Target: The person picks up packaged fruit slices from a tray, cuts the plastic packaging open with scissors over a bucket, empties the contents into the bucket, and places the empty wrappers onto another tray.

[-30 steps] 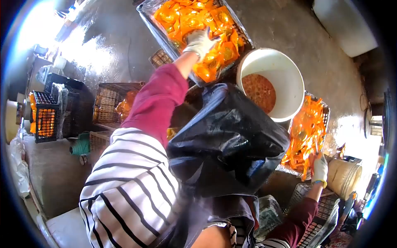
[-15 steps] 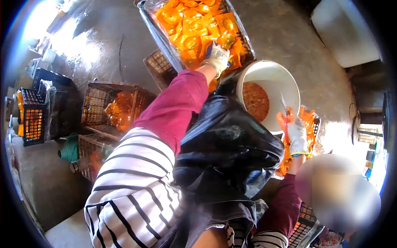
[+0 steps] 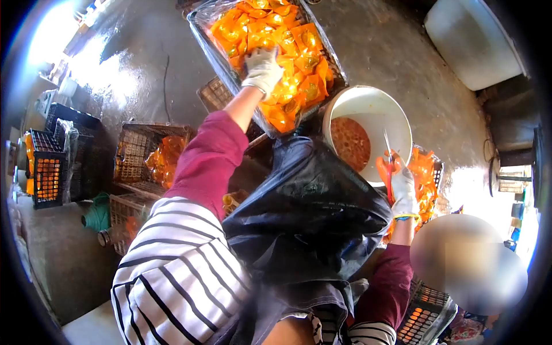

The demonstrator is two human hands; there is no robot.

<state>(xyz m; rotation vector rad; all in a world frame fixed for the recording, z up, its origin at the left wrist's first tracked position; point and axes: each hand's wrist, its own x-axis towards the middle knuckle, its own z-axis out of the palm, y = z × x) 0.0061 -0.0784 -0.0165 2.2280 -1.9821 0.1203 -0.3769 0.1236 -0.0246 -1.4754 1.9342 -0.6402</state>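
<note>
My left hand, in a whitish work glove, lies over the glossy orange packets that fill a plastic-lined crate. Its fingers are apart on the packets, and none is visibly lifted. Scissors with red-orange handles are in my gloved right hand, their thin blades pointing up against the inner wall of a white bucket. Reddish-brown liquid with small bits covers the bucket's bottom. A black plastic apron covers my lap, right up to the bucket.
More orange packets lie in a crate right of the bucket. Brown crates and a black crate stand at left. A large pale tub is at upper right. Another person, blurred, is at lower right.
My left hand has moved left across the packets, away from the bucket side. My right hand and the scissors have shifted slightly left and down. The view has shifted a little.
</note>
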